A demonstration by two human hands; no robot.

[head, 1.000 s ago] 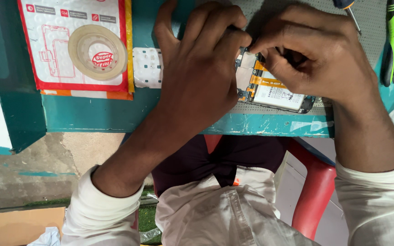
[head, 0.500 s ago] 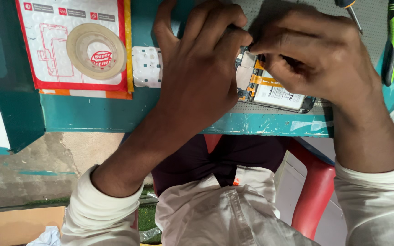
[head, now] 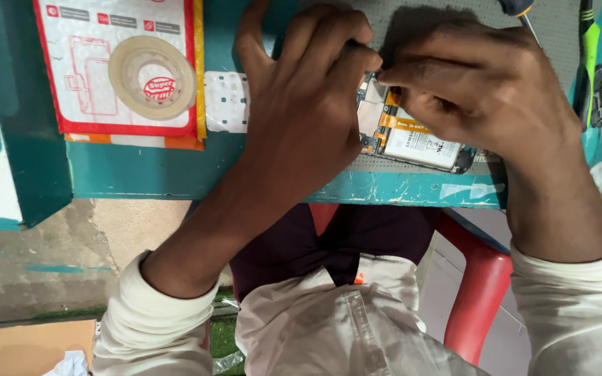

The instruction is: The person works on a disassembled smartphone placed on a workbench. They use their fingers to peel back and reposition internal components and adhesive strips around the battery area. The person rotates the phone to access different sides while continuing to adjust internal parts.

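I see a teal workbench point(head: 175, 177) running across the upper frame, with a grey work mat point(head: 440, 21) laid on its right portion. On the left of the bench lies a white padded envelope with a red border point(head: 85, 90), and a roll of clear tape point(head: 152, 76) rests on top of it. Just right of the envelope sits a small white dotted pad point(head: 226, 101). At the far right edge lie several hand tools, among them a green-handled tool point(head: 589, 49) and a screwdriver point(head: 520, 10) near the top. A red plastic chair point(head: 479, 292) shows below the bench.

The opened phone point(head: 412, 139) lies flat on the mat at the near edge of the bench, directly under both hands. Its long axis runs left to right, roughly parallel to the bench edge, with the white battery label facing up and an orange flex strip crossing it.

My left hand point(head: 301, 118) lies over the left end of the phone, fingers curled down, its fingertips meeting those of the other hand. My right hand point(head: 475, 90) covers the right and upper part, thumb and forefinger drawn together in a pinch at the phone's upper left corner. I cannot tell what the pinch holds; the item is too small or hidden.

Both hands touch the phone. The contact point sits between the two sets of fingertips, slightly nearer the right hand.
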